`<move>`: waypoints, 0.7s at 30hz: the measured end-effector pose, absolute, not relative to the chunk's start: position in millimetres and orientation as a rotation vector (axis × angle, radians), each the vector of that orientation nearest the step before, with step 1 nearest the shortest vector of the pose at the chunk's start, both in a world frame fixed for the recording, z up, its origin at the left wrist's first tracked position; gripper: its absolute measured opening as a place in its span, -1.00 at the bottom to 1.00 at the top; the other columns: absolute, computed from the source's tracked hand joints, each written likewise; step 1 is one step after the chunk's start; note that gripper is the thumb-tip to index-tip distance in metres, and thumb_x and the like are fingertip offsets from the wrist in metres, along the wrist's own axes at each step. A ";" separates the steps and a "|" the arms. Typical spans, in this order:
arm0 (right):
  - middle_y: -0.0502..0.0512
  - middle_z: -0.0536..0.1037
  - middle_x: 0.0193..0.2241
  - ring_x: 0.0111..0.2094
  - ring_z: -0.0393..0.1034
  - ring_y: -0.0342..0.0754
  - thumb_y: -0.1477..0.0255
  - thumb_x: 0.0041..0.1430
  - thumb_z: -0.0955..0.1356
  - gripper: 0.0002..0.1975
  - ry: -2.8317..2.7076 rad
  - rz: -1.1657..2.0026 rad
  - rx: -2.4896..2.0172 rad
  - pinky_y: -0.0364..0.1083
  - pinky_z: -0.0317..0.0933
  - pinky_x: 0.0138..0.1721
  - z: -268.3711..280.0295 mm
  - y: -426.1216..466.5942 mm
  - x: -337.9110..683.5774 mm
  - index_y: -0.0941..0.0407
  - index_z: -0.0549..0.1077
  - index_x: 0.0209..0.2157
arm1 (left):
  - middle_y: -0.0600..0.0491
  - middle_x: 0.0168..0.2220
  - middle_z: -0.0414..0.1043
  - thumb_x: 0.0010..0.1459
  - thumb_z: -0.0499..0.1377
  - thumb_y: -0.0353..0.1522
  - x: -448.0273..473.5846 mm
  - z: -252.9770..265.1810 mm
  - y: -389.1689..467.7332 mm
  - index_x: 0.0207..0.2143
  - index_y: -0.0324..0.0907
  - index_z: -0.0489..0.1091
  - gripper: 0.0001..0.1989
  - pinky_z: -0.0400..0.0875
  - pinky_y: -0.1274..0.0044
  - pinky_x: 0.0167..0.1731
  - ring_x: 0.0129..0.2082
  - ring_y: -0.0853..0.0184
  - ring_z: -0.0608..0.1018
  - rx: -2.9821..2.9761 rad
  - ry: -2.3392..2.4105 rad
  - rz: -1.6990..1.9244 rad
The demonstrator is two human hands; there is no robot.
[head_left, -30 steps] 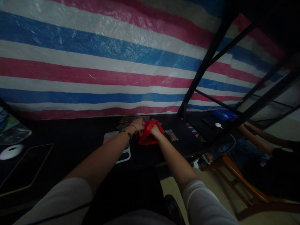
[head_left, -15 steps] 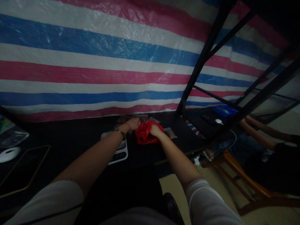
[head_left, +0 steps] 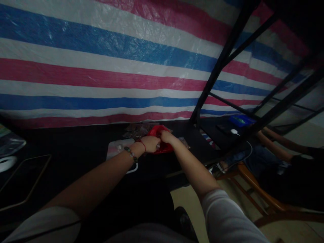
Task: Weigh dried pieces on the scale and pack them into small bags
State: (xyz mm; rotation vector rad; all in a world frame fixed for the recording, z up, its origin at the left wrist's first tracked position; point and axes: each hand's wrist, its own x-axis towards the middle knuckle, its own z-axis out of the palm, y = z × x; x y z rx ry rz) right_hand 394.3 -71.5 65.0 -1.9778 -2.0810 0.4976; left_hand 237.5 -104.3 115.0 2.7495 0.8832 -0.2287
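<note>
A crumpled red plastic bag [head_left: 165, 148] lies on the dark table in front of me. My right hand [head_left: 165, 136] is closed at the bag's mouth, with red plastic around its fingers. Against the bag's left front side is my left hand [head_left: 151, 144], its fingers closed; a small pale, shiny bit shows at the fingertips, too blurred to name. Under my left wrist sits a white kitchen scale [head_left: 117, 147], partly covered by the arm. Several small clear packets [head_left: 138, 128] with dark contents lie behind the bag, and another packet [head_left: 184, 142] lies to its right.
At the left lie a phone-like dark slab [head_left: 24, 180] and a white rounded object [head_left: 7, 163]. A black metal frame [head_left: 211, 81] rises at the right. Beyond it, a person's arms [head_left: 275, 145] reach toward a blue tray [head_left: 241, 120], near a wooden chair [head_left: 260, 189].
My left hand has moved right and nearer to me, from the bag's left edge to its front. My right hand has shifted slightly up. The red bag has changed shape and bunches higher at the back.
</note>
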 end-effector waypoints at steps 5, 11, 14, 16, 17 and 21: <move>0.23 0.53 -0.06 -0.02 0.42 0.03 0.56 0.19 0.25 -0.66 -2.068 0.375 -2.130 -0.11 0.24 0.00 51.3 -73.9 390.8 0.17 0.49 -0.03 | -0.28 -0.25 0.54 -0.09 0.19 -0.47 231.8 103.8 -92.9 -0.29 -0.34 0.53 -0.75 0.47 0.40 -0.31 -0.34 0.10 0.57 2.676 1.151 -0.509; 0.38 0.46 0.02 0.07 0.34 0.17 0.54 0.14 0.30 -0.63 -2.099 0.271 -2.277 0.07 0.19 0.08 51.1 -72.2 397.1 0.22 0.46 0.01 | -0.28 -0.29 0.55 -0.15 0.24 -0.49 225.3 106.4 -95.0 -0.36 -0.33 0.55 -0.78 0.48 0.33 -0.30 -0.33 0.02 0.58 2.638 1.177 -0.613; 0.48 0.41 0.05 0.15 0.23 0.31 0.54 0.04 0.38 -0.58 -2.105 0.224 -2.345 0.21 0.13 0.10 53.1 -68.5 397.1 0.25 0.47 -0.01 | -0.31 -0.30 0.54 -0.13 0.24 -0.50 222.3 105.3 -98.6 -0.35 -0.35 0.56 -0.78 0.47 0.32 -0.32 -0.35 0.00 0.58 2.636 1.195 -0.589; 0.48 0.43 0.03 0.13 0.25 0.31 0.56 0.03 0.38 -0.61 -2.108 0.214 -2.373 0.20 0.14 0.09 52.2 -65.5 397.6 0.27 0.50 -0.05 | -0.33 -0.28 0.54 -0.10 0.22 -0.51 221.0 102.7 -101.1 -0.31 -0.37 0.55 -0.76 0.47 0.32 -0.32 -0.33 0.00 0.58 2.644 1.197 -0.553; 0.47 0.45 0.01 0.10 0.29 0.28 0.56 0.04 0.37 -0.64 -2.110 0.218 -2.379 0.16 0.17 0.08 50.8 -64.1 398.5 0.26 0.51 -0.07 | -0.34 -0.27 0.54 -0.09 0.21 -0.50 220.6 100.8 -102.4 -0.30 -0.37 0.55 -0.75 0.47 0.33 -0.32 -0.32 0.00 0.58 2.649 1.188 -0.535; 0.35 0.56 -0.12 -0.04 0.44 0.16 0.56 0.04 0.37 -0.71 -2.094 0.247 -2.390 0.00 0.26 0.02 41.7 -61.0 407.2 0.23 0.57 -0.16 | -0.31 -0.26 0.54 -0.06 0.21 -0.47 220.2 91.3 -108.2 -0.32 -0.35 0.55 -0.78 0.47 0.34 -0.26 -0.27 0.02 0.57 2.678 1.113 -0.445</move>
